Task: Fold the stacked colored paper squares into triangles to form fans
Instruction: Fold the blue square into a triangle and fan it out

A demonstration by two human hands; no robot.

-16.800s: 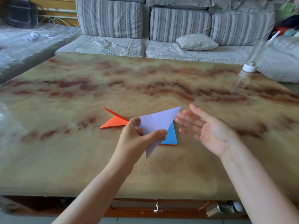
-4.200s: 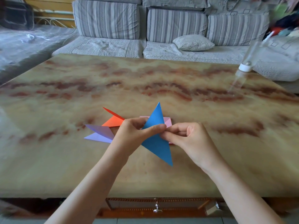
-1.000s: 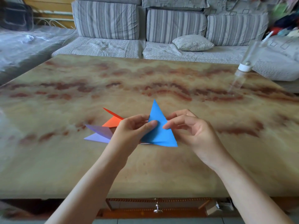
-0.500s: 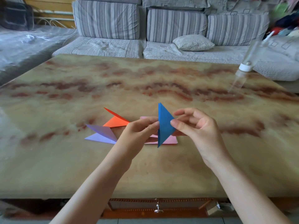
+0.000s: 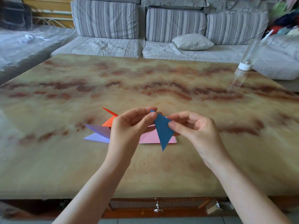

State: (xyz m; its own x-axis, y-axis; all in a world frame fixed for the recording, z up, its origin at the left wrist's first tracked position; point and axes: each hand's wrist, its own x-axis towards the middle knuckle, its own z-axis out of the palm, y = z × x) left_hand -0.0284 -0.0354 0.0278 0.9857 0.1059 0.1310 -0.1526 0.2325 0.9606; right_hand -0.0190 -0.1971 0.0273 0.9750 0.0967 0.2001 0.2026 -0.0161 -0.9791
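Head view: left hand and right hand both pinch a folded blue paper triangle with fingers clamped, held above a pink paper square on the marbled counter; purple and orange folded triangles lie left of the pink square.

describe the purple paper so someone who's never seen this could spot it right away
On the marbled table before the striped sofa, a few coloured papers lie near the front middle. Just left of the left hand sits the purple paper, nearer the viewer than the orange paper. It alone is lilac, a folded triangle with its upper flap raised.
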